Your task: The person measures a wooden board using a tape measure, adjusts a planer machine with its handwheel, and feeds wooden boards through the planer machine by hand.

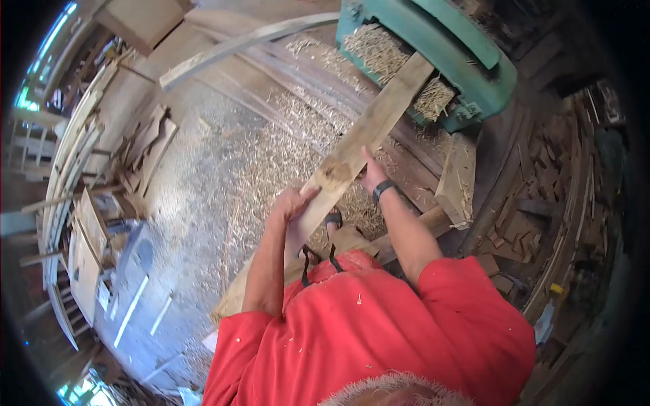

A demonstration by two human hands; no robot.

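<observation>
A long pale wooden board (362, 139) slants from in front of my body up to the green machine (467, 61), its far end at the machine's shavings-filled opening. My left hand (295, 202) grips the board's left edge near its lower part. Farther up, my right hand (372, 170) holds the right edge, with a dark band on that wrist. A dark knot shows on the board between my hands. Parts of the fingers are hidden under the board.
Wood shavings (271, 155) cover the floor. A thick beam (458, 179) stands right of the board. A long curved strip (237, 49) lies at upper left. Scrap wood (521, 237) is piled at right, and bent strips (68, 176) stand at left.
</observation>
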